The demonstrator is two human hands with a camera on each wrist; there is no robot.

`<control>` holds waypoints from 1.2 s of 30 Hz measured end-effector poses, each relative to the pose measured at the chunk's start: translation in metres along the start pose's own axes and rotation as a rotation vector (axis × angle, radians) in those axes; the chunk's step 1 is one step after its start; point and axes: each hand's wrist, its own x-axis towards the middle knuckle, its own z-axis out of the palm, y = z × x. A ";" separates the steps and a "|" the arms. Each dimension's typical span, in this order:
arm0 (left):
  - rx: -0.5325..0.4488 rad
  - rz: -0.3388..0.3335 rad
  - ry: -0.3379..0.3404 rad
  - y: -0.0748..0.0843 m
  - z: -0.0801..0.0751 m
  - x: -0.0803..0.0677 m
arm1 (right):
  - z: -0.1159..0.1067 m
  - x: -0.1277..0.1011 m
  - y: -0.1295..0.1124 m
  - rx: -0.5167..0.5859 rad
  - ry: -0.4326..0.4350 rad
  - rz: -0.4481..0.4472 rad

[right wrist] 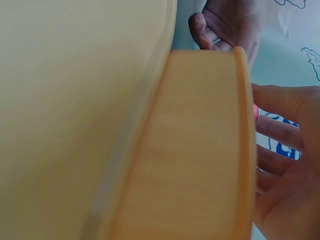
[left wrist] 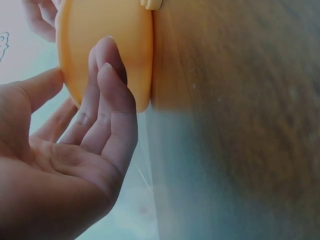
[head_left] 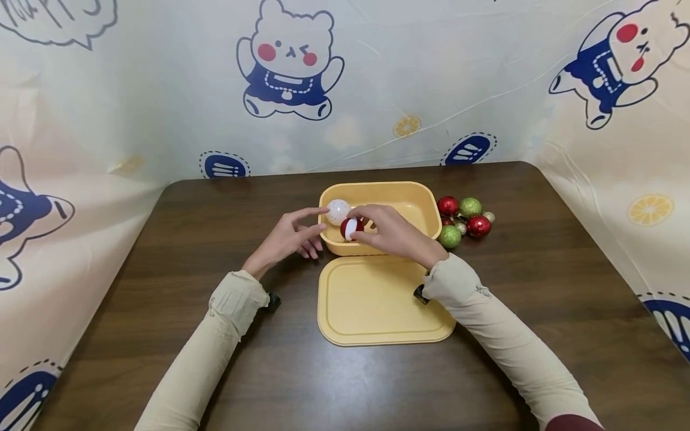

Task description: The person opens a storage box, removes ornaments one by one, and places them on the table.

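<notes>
A yellow box (head_left: 377,248) sits on the table with a speckled white ball (head_left: 338,211) inside its left end. Beside that ball, my right hand (head_left: 399,232) reaches over the near rim and pinches a red and white ball (head_left: 351,228) between thumb and fingers. In the right wrist view the box wall (right wrist: 200,145) hides most of this ball. At the box's left end is my left hand (head_left: 288,238), its index finger near the white ball. The left wrist view shows the thumb at the rim and loosely bent fingers (left wrist: 120,120) holding nothing.
A flat yellow lid (head_left: 377,302) lies just in front of the box, under my right forearm. To the right of the box is a cluster of shiny red and glittery green baubles (head_left: 470,207). A printed cloth (head_left: 366,72) hangs behind the dark wooden table (head_left: 259,371).
</notes>
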 end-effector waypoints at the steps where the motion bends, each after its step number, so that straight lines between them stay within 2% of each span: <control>1: 0.000 0.001 -0.001 0.000 0.000 0.000 | -0.002 -0.003 0.000 -0.011 0.005 -0.002; 9: -0.010 0.009 -0.002 0.000 0.001 -0.001 | -0.018 -0.021 0.002 -0.079 0.049 0.011; 14: -0.014 0.018 -0.002 0.000 0.001 -0.001 | -0.028 -0.034 0.002 -0.084 0.083 0.010; 25: -0.009 0.024 -0.010 0.000 0.002 -0.001 | -0.055 -0.073 0.004 -0.121 0.153 0.052; 32: -0.010 0.016 0.002 0.001 0.001 -0.002 | -0.067 -0.098 0.009 -0.190 0.243 0.042; 36: -0.011 0.016 0.004 0.001 0.001 -0.002 | -0.074 -0.114 0.014 -0.229 0.270 0.087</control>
